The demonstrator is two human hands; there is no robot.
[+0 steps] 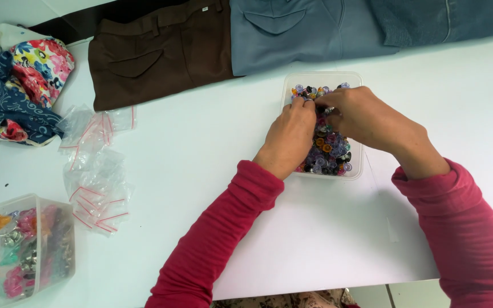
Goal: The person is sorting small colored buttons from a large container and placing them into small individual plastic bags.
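Picking with both hands [326,122] among coloured buttons [329,151] in clear tray [322,80]

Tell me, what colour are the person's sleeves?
The sleeves are deep pink-red, plain to see in the head view.

Surface: I see a white table [189,142] filling most of my view, its near edge at the bottom.
Far edge: brown trousers [155,54] lie flat beside blue-grey trousers [309,31], touching.
Far left: a heap of floral fabric [21,85] rests at the corner.
Left middle: a loose pile of small clear zip bags [95,171] with red strips.
Near left: a clear tub of mixed bits [27,248].
Centre right: I make out a clear tray of coloured buttons [329,154].
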